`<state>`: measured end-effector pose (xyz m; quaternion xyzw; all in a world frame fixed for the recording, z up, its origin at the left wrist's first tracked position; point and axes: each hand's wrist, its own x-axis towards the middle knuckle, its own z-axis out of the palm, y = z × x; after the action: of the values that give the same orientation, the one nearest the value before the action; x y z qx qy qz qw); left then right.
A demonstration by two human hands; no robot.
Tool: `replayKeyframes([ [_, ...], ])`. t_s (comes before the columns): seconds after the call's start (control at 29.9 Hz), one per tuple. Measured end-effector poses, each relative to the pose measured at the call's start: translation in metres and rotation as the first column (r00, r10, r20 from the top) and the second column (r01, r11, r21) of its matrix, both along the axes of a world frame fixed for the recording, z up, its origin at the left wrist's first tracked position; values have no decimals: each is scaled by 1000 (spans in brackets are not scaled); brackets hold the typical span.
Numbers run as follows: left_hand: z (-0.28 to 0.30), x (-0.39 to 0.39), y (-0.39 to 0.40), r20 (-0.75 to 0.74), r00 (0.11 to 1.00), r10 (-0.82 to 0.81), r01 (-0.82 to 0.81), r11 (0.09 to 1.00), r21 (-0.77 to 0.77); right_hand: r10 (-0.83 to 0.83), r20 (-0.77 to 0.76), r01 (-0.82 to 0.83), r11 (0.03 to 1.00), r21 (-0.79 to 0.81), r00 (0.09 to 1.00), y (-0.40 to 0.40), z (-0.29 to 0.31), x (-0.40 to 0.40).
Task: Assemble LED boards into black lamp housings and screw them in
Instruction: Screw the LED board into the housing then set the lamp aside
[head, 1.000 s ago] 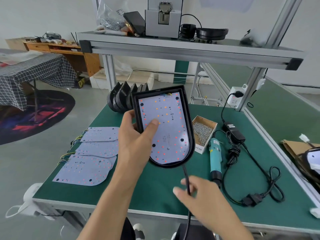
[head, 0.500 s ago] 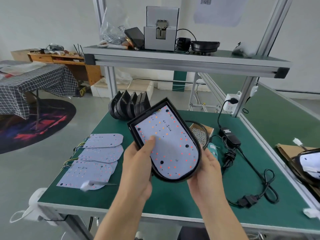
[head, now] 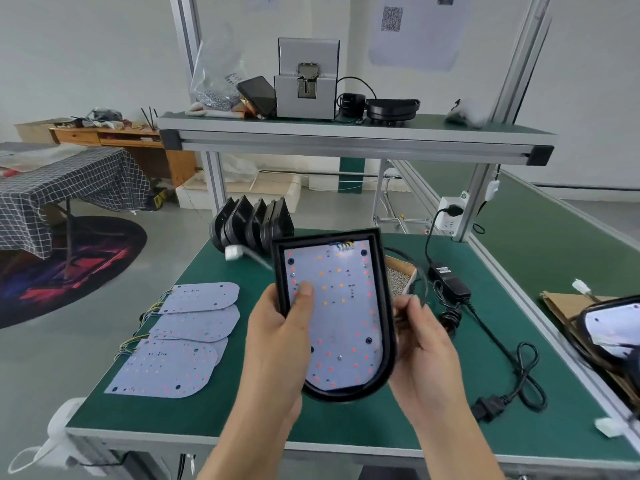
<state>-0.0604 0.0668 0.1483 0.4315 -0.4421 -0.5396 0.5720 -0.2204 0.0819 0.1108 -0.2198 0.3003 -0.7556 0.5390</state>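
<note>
- Left hand point(head: 277, 341): grips the left edge of the black plastic D-shaped lamp housing point(head: 387, 320), fingers curled behind it, thumb point(head: 304, 296) pressed flat on the board inside.
- White D-shaped LED board dotted with red and orange emitters point(head: 341, 317): seated in the housing, which is held tilted above the green workbench mat point(head: 346, 420), straight end away from the person.
- Right hand point(head: 422, 344): at the housing's right edge, fingertips point(head: 414, 301) pinched together on a thin black cable point(head: 420, 271) that loops behind the housing.
- Loose white LED boards with yellow leads point(head: 194, 327): overlapped on the mat, well left of the left hand.
- Row of empty black housings point(head: 249, 223): upright, beyond the thumb.
- Cardboard box of small silvery screws point(head: 400, 280): just beyond the right fingertips, partly hidden.
- Black power adapter point(head: 448, 277): right of those fingertips.
</note>
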Motion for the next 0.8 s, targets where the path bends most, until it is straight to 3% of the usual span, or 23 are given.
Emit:
replayKeyframes([
  [0.1,5,-1,-8,-115,992,-53,56,998,16,193,-201,-166,976,142,960,16,-11,-12],
  [0.17,6,2,-12,-95,990,-103,105,994,11,342,-367,-229,920,317,865,26,-14,-22],
  [0.23,9,7,-17,-15,981,-191,191,982,-9,343,-512,-106,894,436,788,31,-13,-35],
  [0.3,16,11,-23,86,952,-292,296,954,-37,79,-657,196,922,334,749,32,-6,-50],
  [0.33,20,13,-25,147,929,-340,350,935,-52,-89,-749,336,924,185,657,32,3,-57],
  [0.37,24,14,-27,222,897,-383,405,912,-63,-222,-834,389,921,-10,505,31,16,-63],
  [0.44,33,14,-31,382,785,-487,544,838,-48,-402,-902,234,903,-361,159,25,36,-72],
  [0.5,38,12,-32,436,658,-613,690,724,-23,-466,-879,-20,884,-466,-104,17,55,-77],
  [0.57,41,11,-34,399,595,-698,769,638,-32,-467,-849,-173,883,-435,-247,10,67,-83],
  [0.64,42,12,-38,377,593,-712,784,617,-67,-381,-900,-234,914,-331,-214,8,67,-88],
  [0.74,37,11,-45,481,610,-630,757,643,-118,-146,-985,-196,967,-162,94,17,47,-86],
  [0.8,30,4,-45,540,620,-570,735,662,-146,-116,-946,-78,986,-146,303,22,32,-81],
])
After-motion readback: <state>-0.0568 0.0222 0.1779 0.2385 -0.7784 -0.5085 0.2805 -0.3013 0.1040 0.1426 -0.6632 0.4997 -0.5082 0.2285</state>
